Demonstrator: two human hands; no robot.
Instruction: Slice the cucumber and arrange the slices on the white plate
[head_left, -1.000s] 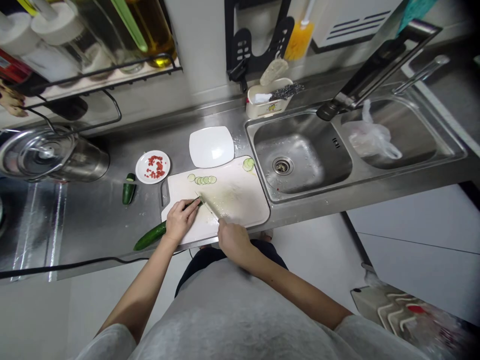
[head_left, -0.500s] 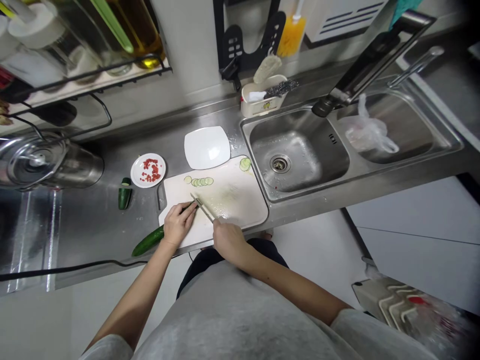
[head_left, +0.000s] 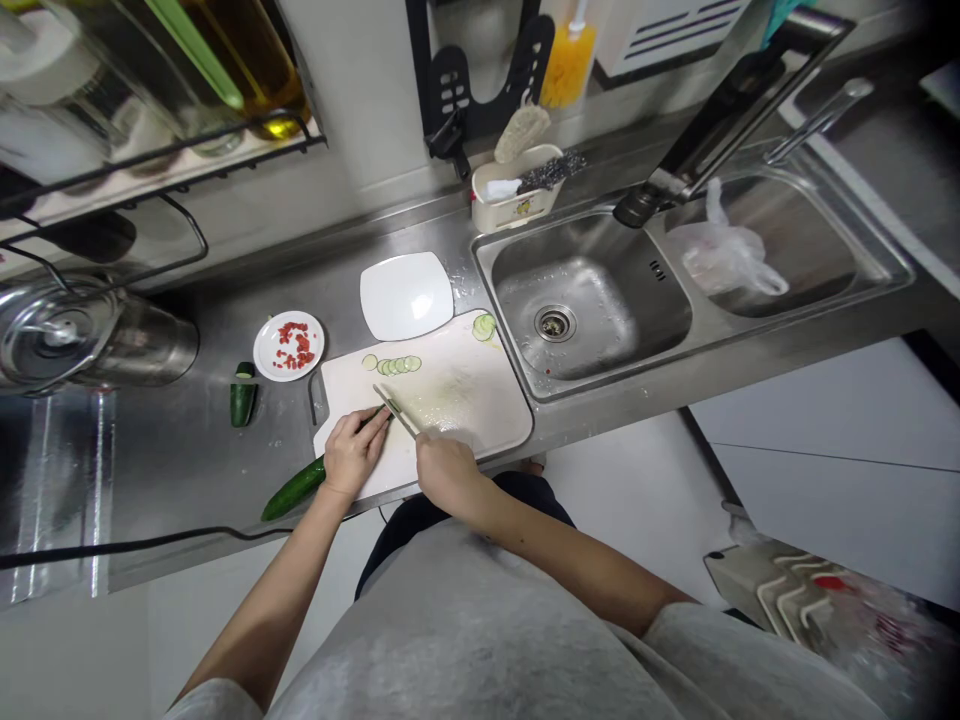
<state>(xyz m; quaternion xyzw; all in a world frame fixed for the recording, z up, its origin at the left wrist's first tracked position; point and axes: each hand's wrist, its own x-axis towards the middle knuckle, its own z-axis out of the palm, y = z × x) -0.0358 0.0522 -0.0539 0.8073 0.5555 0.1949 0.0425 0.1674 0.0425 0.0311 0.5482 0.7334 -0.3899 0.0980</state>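
Observation:
My left hand (head_left: 354, 450) is wrapped over a long green cucumber (head_left: 294, 489), pressing it down on the white cutting board (head_left: 480, 405); part of it is hidden under my fingers. Gripped in my right hand (head_left: 448, 474) is a knife (head_left: 396, 411), its blade against the cucumber's end beside my left fingertips. A row of thin cucumber slices (head_left: 399, 365) lies on the board beyond the blade. More slices (head_left: 484, 326) are piled at the board's far right corner.
Behind the board stands a white square plate (head_left: 407, 296). A small plate (head_left: 260, 350) holds chopped red pieces, with cucumber end pieces (head_left: 242, 402) left of it. To the right is a double sink (head_left: 600, 300) with a plastic bag (head_left: 731, 258). A black cord (head_left: 150, 543) crosses the counter's front left.
The whole view has shifted slightly. My left hand stays on the cucumber, and the knife remains at its end with little visible movement.

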